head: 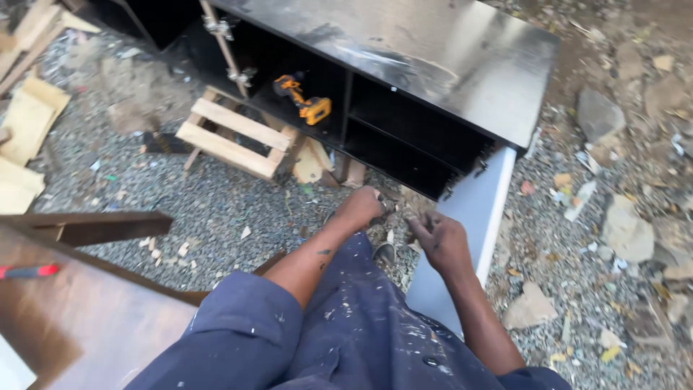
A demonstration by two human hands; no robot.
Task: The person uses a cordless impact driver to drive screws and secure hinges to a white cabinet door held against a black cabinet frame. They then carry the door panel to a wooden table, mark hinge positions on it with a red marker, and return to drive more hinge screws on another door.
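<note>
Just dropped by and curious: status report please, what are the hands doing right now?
Left hand fisted low near the black cabinet, grip contents hidden. Right hand curled by the grey panel. Yellow drill lying inside the cabinet.

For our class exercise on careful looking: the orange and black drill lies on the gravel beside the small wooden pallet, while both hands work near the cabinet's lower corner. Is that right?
Not quite. The head view shows the drill lying inside a compartment of the black cabinet, not on the gravel. The wooden pallet and both hands, left and right, are as stated.

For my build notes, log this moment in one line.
left hand: fisted, contents unclear | right hand: beside grey board | glossy black wooden cabinet ahead
</note>
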